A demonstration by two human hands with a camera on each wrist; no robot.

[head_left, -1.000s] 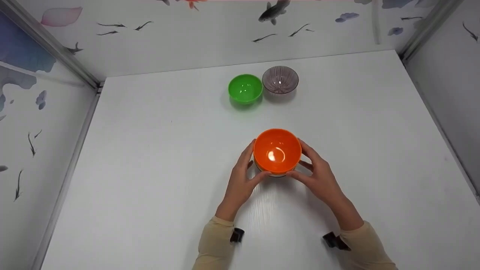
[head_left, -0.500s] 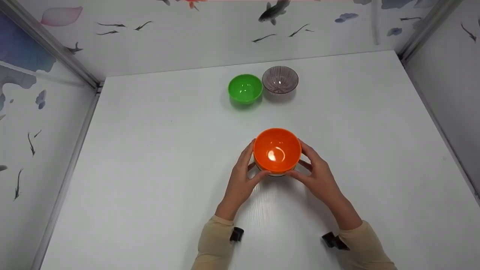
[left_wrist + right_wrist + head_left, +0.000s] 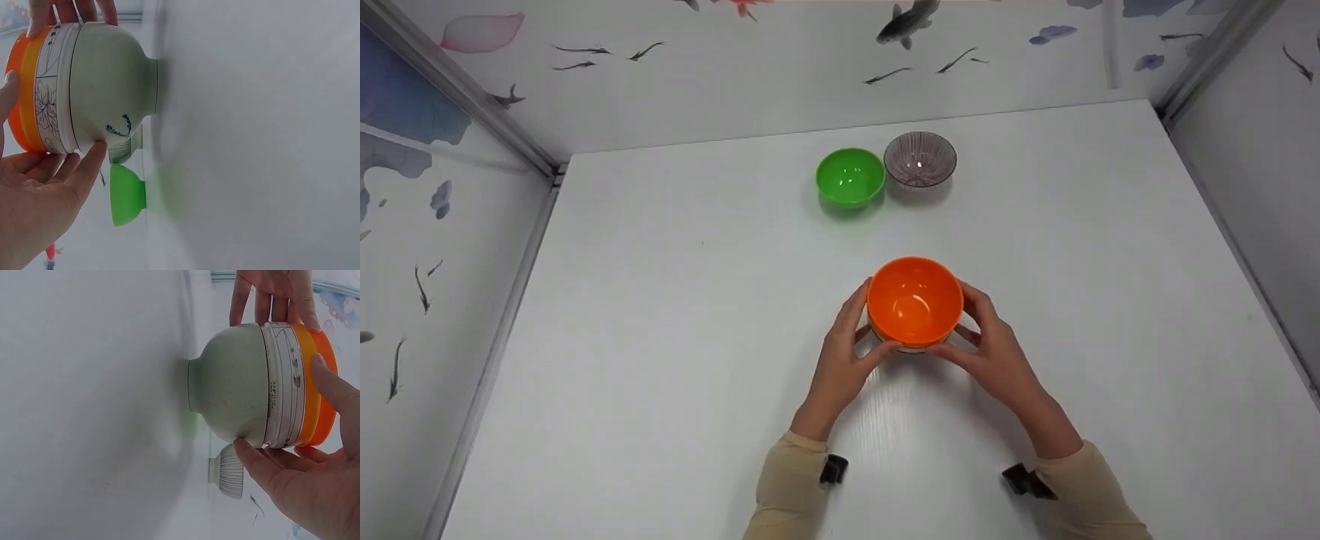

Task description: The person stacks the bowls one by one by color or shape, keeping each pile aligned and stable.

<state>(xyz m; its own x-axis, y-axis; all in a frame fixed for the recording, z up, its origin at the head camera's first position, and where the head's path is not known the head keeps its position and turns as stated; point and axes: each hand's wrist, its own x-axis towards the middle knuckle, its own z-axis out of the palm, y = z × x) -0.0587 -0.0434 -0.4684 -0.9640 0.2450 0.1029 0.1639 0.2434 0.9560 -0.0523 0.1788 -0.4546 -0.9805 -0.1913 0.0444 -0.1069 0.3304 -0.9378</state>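
Observation:
A stack of nested bowls stands upright on the white table, around its middle. On top is an orange bowl point(image 3: 915, 300); a yellow-orange bowl point(image 3: 309, 385), a white patterned bowl point(image 3: 48, 90) and a pale green bowl point(image 3: 107, 84) show beneath it in the wrist views. My left hand point(image 3: 840, 360) grips the stack's left side, thumb at the near rim and fingers along the side. From the right, my right hand point(image 3: 997, 356) holds it the same way. The pale green bowl's foot appears to rest on the table.
Behind the stack, a bright green bowl point(image 3: 850, 178) stands beside a ribbed, purplish see-through bowl point(image 3: 921, 160). White panels with fish and leaf prints enclose the table point(image 3: 660, 337) at the back and both sides.
My right hand has shifted very slightly, its thumb creeping left along the near rim. The stack and the left hand stay almost where they were.

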